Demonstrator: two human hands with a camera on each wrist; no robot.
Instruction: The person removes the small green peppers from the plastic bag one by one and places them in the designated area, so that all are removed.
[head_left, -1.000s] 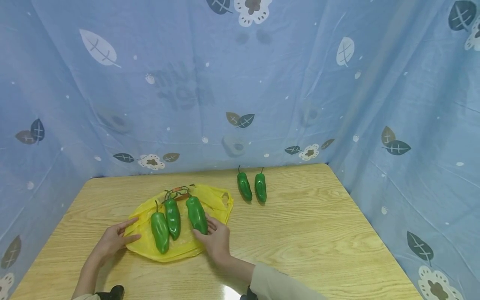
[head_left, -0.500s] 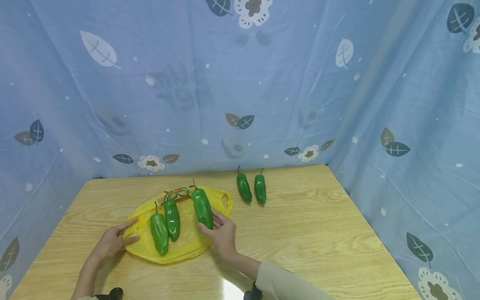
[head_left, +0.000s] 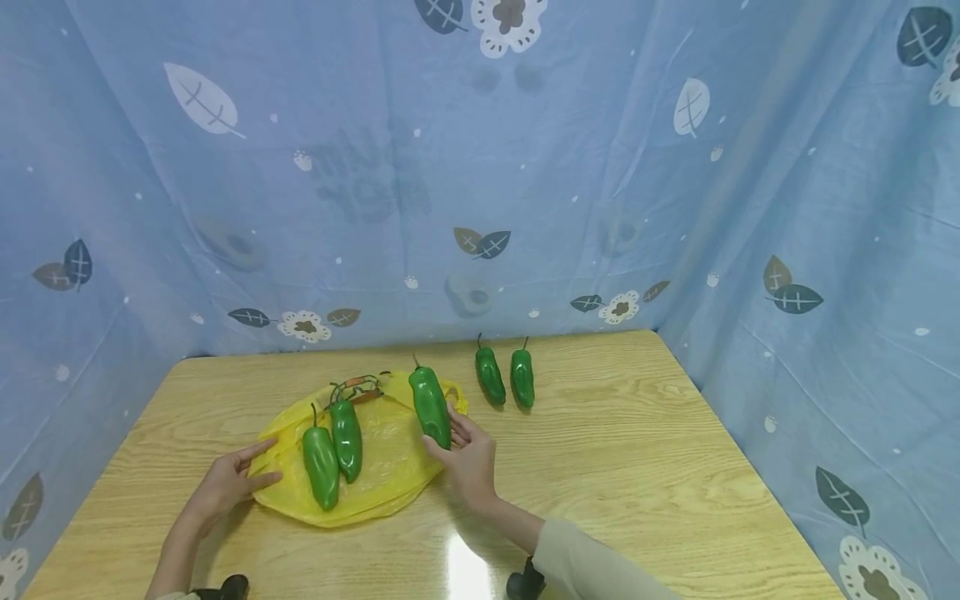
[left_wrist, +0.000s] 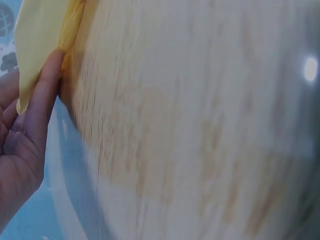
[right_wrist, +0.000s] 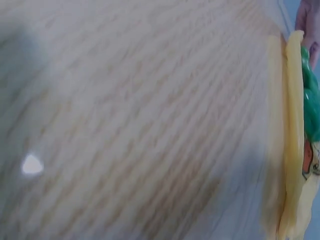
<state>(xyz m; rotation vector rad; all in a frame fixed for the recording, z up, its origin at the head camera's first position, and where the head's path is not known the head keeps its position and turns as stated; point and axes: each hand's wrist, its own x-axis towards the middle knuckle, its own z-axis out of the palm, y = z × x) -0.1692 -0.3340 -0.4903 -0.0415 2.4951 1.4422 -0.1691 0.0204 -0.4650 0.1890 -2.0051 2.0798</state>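
Tabletop (head_left: 637,475); pepper (head_left: 430,404) in right hand (head_left: 473,464).

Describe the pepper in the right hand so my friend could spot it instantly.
On the wooden table lies a yellow bag. At its right edge, the right hand holds a green pepper, stem pointing away from the person. The other four peppers lie untouched; only this one is gripped.

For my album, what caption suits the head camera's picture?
Right hand holding a green pepper, left hand touching a yellow bag with two peppers on it.
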